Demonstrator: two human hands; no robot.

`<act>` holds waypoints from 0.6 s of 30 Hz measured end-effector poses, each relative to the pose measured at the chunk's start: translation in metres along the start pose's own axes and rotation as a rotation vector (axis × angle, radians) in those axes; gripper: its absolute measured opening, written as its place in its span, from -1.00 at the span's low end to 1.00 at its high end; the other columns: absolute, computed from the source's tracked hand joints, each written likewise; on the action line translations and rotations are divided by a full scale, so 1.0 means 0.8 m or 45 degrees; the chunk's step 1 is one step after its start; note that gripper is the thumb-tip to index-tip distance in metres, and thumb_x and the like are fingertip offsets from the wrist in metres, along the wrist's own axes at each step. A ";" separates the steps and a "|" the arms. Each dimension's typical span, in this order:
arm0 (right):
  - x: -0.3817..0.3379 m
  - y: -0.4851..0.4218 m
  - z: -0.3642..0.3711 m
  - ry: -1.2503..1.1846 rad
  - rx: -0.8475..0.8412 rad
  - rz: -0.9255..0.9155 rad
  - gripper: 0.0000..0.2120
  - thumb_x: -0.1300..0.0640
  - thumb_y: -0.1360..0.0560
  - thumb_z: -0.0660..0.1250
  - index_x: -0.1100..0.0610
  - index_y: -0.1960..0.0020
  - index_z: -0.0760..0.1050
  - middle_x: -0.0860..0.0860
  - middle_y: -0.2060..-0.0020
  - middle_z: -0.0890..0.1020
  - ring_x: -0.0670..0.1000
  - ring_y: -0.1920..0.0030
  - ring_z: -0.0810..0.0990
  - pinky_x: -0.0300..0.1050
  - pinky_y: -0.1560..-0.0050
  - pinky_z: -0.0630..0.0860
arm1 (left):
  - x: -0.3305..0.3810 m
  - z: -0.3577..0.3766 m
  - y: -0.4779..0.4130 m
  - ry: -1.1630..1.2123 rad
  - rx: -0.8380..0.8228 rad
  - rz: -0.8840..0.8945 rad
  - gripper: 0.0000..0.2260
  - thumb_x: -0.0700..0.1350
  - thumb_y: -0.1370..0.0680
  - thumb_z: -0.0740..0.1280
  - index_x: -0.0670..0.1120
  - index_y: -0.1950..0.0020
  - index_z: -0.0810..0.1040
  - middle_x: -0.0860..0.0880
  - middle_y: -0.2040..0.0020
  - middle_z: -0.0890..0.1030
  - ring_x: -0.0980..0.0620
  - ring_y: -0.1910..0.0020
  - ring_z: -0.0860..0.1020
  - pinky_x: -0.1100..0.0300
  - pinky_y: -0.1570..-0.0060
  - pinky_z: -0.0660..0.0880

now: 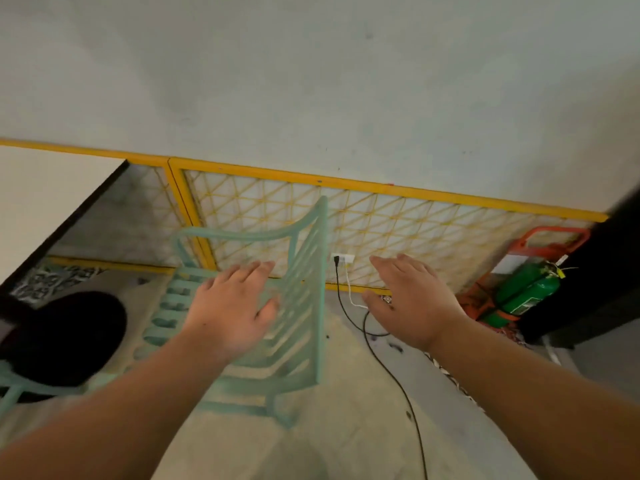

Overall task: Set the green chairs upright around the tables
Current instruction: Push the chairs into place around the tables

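A pale green plastic chair [298, 306] with a slatted back stands on the floor in front of me, close to the wall. My left hand [232, 310] hovers over its seat and back with fingers spread, holding nothing. To the right of the chair, my right hand [412, 299] is open too, fingers apart, clear of the chair. A white table [41, 206] with a dark edge sits at the left. Part of another green chair [20, 382] shows at the lower left edge.
A yellow lattice panel [398, 230] runs along the wall base. Black and white cables [349, 299] hang from a wall socket [343, 258] and trail over the floor. A green fire extinguisher [526, 292] stands at the right beside a dark object [595, 278]. A black round shape [65, 337] lies lower left.
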State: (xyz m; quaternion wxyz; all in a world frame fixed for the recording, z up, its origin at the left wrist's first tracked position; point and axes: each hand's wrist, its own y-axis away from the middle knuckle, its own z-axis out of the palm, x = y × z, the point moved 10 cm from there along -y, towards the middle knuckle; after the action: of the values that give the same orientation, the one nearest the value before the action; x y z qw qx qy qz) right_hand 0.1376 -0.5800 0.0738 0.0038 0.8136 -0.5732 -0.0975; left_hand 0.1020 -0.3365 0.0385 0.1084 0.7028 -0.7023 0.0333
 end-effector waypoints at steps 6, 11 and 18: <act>0.016 -0.085 0.033 0.075 -0.128 -0.230 -0.35 -0.24 -0.64 0.09 0.02 -0.64 0.15 0.01 -0.58 0.32 0.09 -0.62 0.13 0.05 -0.57 0.03 | 0.004 0.031 -0.002 0.071 -0.024 -0.249 -0.31 0.35 -0.52 -0.09 0.12 -0.63 0.13 0.11 -0.60 0.26 -0.01 -0.58 0.18 -0.09 -0.49 0.23; 0.006 -0.174 0.043 0.072 -0.090 -0.382 -0.31 -0.28 -0.59 0.09 0.05 -0.61 0.24 0.03 -0.51 0.43 0.15 -0.58 0.24 0.10 -0.55 0.15 | -0.032 0.041 -0.037 0.068 -0.017 -0.412 -0.27 0.37 -0.50 -0.16 0.13 -0.64 0.08 0.11 -0.62 0.22 -0.01 -0.60 0.16 -0.07 -0.49 0.22; 0.015 -0.269 0.076 0.096 -0.189 -0.520 -0.34 -0.26 -0.62 0.17 0.05 -0.61 0.25 0.04 -0.51 0.42 0.14 -0.54 0.30 0.11 -0.54 0.22 | -0.038 0.043 -0.068 0.107 -0.011 -0.617 -0.29 0.35 -0.52 -0.14 0.15 -0.65 0.07 0.11 -0.62 0.22 -0.01 -0.60 0.16 -0.09 -0.48 0.22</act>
State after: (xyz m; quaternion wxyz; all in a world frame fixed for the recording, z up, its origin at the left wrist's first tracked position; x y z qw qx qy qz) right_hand 0.3318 -0.5112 -0.0127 0.0654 0.9134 -0.3871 -0.1075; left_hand 0.1524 -0.3138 -0.0072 0.1453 0.8483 -0.5082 0.0325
